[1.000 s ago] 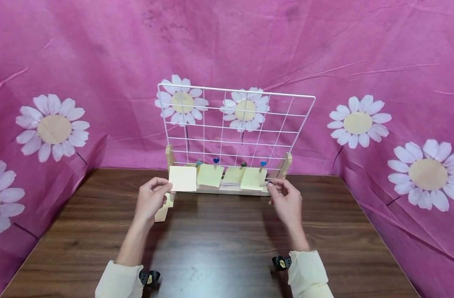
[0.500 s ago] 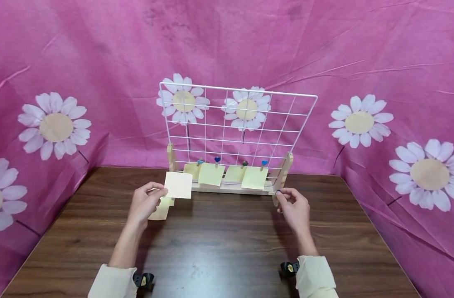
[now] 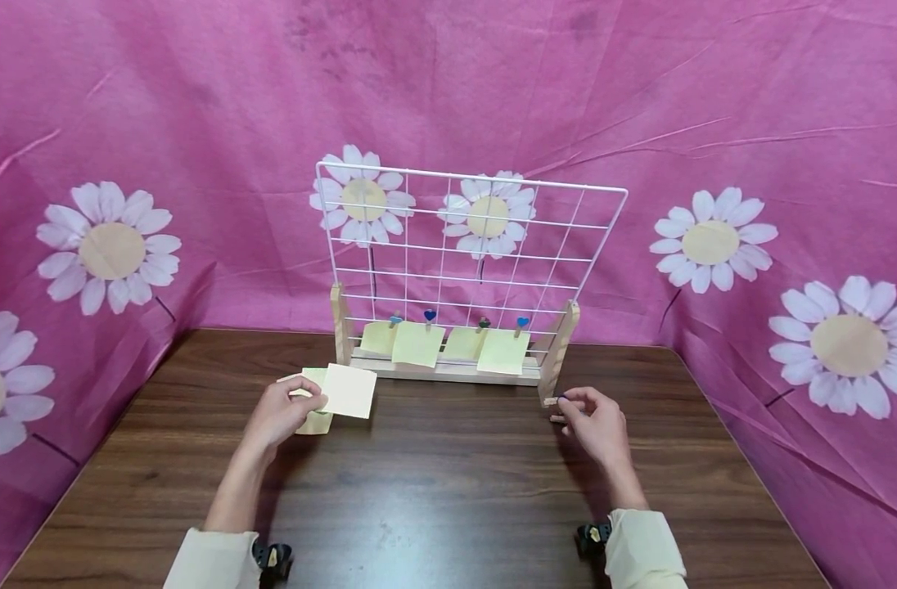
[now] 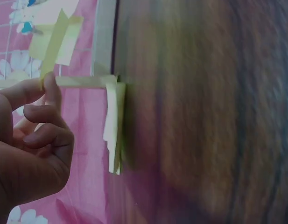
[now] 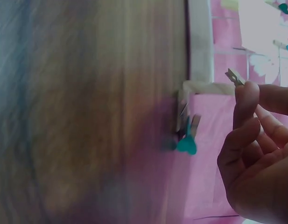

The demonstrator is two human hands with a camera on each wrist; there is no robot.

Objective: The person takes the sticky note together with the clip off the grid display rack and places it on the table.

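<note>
My left hand [image 3: 281, 413] pinches a pale yellow sticky note [image 3: 351, 393] between thumb and fingertips, out in front of the wire grid. In the head view this note overlaps other sticky notes [image 3: 316, 424] on the table; the left wrist view shows that stack [image 4: 115, 128] below the hand. My right hand [image 3: 600, 425] pinches a small wooden clothespin [image 5: 234, 77], its jaw end sticking out past the fingertips. Below that hand, more clothespins lie on the table, one with a teal heart [image 5: 186, 143]. The fingers partly hide them in the head view.
A white wire grid [image 3: 459, 245] stands in a wooden base [image 3: 448, 373] at the back of the brown table [image 3: 434, 491]. Several sticky notes [image 3: 417, 343] hang on its lower part from heart-topped clothespins [image 3: 430, 316]. A pink flowered cloth [image 3: 220, 98] surrounds the table.
Both hands have drawn back from the grid toward me. The left carries its note left and down over the stack; the right moves right and down with its clothespin, beyond the base's right foot.
</note>
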